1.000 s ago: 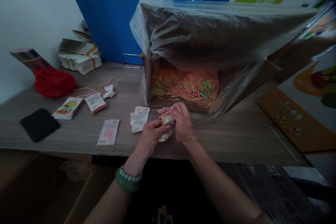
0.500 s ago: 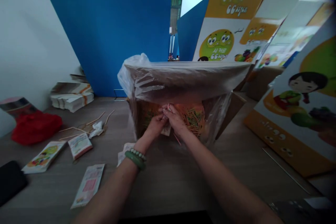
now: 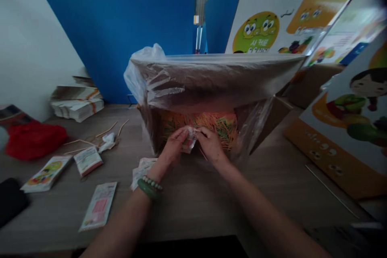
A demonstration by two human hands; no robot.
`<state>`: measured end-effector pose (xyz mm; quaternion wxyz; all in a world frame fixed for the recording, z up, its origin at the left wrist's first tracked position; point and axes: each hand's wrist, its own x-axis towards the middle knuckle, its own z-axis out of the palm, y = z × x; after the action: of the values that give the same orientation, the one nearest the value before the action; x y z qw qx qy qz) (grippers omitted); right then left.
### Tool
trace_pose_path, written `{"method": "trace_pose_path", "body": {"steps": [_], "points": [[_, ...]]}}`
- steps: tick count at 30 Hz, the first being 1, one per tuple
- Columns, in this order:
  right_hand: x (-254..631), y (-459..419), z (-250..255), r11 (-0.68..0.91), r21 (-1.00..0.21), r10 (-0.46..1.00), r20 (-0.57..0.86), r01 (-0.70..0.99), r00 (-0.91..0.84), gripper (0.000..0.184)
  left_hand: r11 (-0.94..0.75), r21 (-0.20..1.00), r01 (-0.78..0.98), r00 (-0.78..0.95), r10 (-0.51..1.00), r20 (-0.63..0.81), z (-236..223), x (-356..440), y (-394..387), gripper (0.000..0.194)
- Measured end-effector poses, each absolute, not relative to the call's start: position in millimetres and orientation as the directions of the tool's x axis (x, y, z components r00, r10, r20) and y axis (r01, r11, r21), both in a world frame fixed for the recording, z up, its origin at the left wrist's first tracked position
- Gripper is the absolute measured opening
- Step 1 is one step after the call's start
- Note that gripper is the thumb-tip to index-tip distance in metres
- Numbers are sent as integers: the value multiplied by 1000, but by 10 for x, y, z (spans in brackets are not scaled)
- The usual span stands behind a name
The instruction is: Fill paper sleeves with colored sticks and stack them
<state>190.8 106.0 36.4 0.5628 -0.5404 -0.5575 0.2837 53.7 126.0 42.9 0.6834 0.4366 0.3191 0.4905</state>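
Note:
Both of my hands meet at the front opening of a cardboard box (image 3: 263, 129) lined with clear plastic. My left hand (image 3: 173, 145), with a green bangle and a bead bracelet at its wrist, pinches one side of a small clear printed packet (image 3: 189, 142). The fingers of my right hand (image 3: 210, 143) are closed on the packet's upper right edge. Behind them, inside the box, lies a heap of thin orange, pink and green sticks (image 3: 226, 129). Several flat packets (image 3: 142, 171) lie on the table beside my left wrist.
Leftward on the table (image 3: 127, 213) are a flat sachet (image 3: 99, 205), a small pack (image 3: 88, 160), a printed carton (image 3: 46, 174), a red bag (image 3: 34, 139), a dark phone-like object (image 3: 12, 201) and stacked flat cartons (image 3: 77, 102). Blue panels (image 3: 121, 24) and printed boxes (image 3: 338, 141) surround the back and right.
My hands have drawn slightly apart, and the packet between them now shows more clearly. The view has tilted down and come closer to the box.

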Motion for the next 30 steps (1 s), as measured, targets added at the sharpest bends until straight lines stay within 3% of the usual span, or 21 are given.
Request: {"method": "trace_pose_path", "body": {"steps": [4,8,15,18,21,26,28,30], "points": [[1865,721,436,321,-890,926,367,323,90,24,83,944,-319,343,939,33,470,302,885,33],[1724,406,423,320,-877,947,312,358,-82,23,51,973,-225,377,925,39,439,24,444,28],[1104,23,245,191,-972,932,135,138,-338,25,38,962,-269,16,999,-35,197,-500,-223,17],[839,-52,163,153,-980,915,90,131,-394,21,92,966,-244,6,996,-94,145,-726,-374,21],[634,-134,69,120,-980,922,51,159,-384,22,19,999,-51,26,1000,-17,149,-926,-466,21],[450,-76,43,112,-898,926,-62,426,-373,27,-42,978,205,-237,967,91,100,-1243,-357,19],[377,71,98,78,-784,975,-69,616,-211,26,-45,926,375,-298,940,167,43,-1356,-197,22],[275,240,143,-5,-640,998,-49,768,-35,20,0,797,604,-291,931,220,-23,-1453,-17,26]]}}
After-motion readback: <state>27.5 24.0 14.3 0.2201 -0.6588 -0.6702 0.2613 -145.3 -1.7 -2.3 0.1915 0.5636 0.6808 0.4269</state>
